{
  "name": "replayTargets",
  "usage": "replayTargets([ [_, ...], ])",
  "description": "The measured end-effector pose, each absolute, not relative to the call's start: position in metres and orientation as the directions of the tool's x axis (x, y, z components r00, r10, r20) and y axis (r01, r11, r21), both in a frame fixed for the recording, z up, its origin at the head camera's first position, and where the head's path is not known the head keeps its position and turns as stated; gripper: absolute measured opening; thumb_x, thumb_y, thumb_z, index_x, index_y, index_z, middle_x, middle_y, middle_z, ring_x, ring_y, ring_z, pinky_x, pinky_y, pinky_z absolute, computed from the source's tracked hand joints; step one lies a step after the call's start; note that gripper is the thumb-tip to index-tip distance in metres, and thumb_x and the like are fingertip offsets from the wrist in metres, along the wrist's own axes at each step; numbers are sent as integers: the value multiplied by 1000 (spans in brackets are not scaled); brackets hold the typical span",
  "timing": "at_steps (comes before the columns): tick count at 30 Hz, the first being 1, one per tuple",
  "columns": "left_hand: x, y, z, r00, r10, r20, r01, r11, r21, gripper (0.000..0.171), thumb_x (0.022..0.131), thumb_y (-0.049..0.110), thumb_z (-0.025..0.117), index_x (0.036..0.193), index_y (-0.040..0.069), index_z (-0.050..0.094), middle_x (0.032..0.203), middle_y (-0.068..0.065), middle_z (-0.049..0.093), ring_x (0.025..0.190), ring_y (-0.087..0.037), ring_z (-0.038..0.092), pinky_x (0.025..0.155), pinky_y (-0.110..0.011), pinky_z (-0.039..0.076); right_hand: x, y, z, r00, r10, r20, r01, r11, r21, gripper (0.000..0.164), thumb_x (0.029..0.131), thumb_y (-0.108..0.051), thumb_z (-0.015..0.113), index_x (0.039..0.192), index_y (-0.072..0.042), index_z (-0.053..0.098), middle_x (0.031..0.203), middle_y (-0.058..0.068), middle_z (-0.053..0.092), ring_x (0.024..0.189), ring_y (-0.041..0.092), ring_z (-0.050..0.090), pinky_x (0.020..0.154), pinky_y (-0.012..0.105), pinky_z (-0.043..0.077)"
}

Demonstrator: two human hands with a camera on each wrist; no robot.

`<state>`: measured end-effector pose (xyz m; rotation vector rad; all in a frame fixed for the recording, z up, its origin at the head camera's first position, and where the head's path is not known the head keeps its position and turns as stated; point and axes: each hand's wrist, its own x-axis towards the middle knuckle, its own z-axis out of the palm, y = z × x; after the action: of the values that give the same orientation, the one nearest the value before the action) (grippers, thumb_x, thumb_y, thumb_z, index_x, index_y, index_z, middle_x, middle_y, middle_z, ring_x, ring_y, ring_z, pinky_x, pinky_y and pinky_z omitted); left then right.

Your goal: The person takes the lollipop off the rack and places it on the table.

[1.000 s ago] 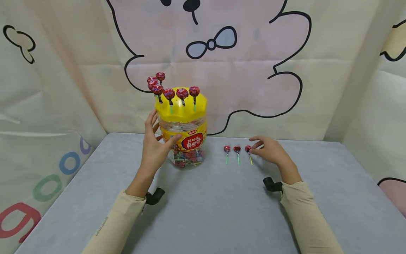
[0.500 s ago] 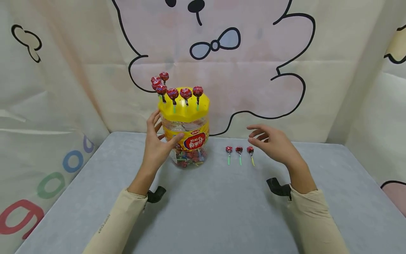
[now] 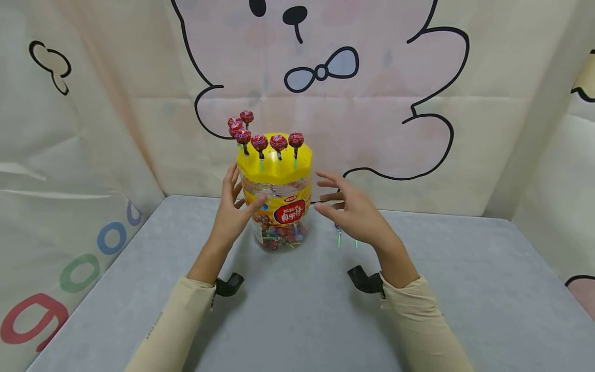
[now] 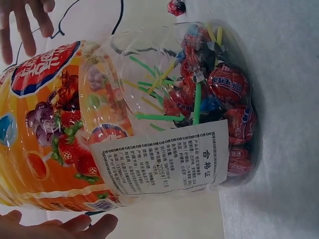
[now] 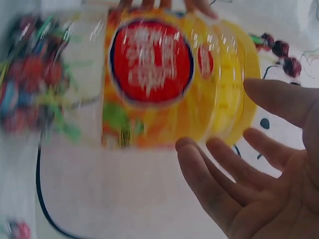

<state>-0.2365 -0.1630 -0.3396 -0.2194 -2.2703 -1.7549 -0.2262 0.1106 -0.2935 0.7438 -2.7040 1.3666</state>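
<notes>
A clear jar with a fruit-printed label and a yellow lid stands upright at the back of the table. Wrapped lollipops fill its bottom, and several red lollipops stick up out of the lid. My left hand holds the jar's left side, thumb toward the front and fingers behind. Close to its right side, my right hand is spread with nothing in it; the right wrist view shows thumb and fingertips by the lid end. Behind this hand, lollipops on the table are partly hidden.
A grey cloth covers the table. At its back edge hangs a pale backdrop with cartoon outlines. Black wrist mounts jut inward from both forearms.
My right hand has lifted off the rightmost lollipop in the row and moved left to the jar's side, fingers spreading. My left hand stays at the jar. The head view has shifted slightly.
</notes>
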Motion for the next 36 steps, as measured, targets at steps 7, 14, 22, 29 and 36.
replayTargets([
  [7,-241,-157,-340,-962,9,273,270,187,945,88,95,33,67,156,46,6,167,3,16,152,-26,21,120,-61,25,-223,95,-292,-896,-384,223,-394,457,-797,75,96,-21,66,156,-38,23,155,4,40,122,31,62,97,50,55],
  [14,-237,-161,-338,-965,-19,262,253,207,945,87,95,32,67,156,47,7,166,-1,17,152,-28,22,119,-61,25,-225,90,-297,-893,-391,225,-380,385,-841,74,96,-17,66,154,-39,25,155,5,41,122,30,63,97,47,56],
  [22,-230,-158,-337,-965,-32,260,248,210,946,87,94,35,69,154,48,7,163,2,20,150,-25,22,119,-60,27,-229,89,-303,-889,-387,244,-383,339,-859,74,96,-13,65,154,-39,27,154,7,40,123,31,62,99,47,54],
  [29,-222,-154,-333,-965,-61,254,234,224,946,88,93,36,70,153,47,6,162,1,18,148,-25,22,117,-60,30,-232,87,-309,-882,-377,282,-412,325,-851,76,96,-12,66,154,-39,26,154,6,41,125,31,61,105,45,51],
  [36,-219,-148,-328,-962,-97,254,223,255,941,91,91,39,71,154,43,5,162,-2,15,146,-27,25,115,-61,33,-236,87,-313,-876,-382,296,-428,330,-841,73,100,-6,56,156,-39,23,157,5,38,129,30,58,106,47,50],
])
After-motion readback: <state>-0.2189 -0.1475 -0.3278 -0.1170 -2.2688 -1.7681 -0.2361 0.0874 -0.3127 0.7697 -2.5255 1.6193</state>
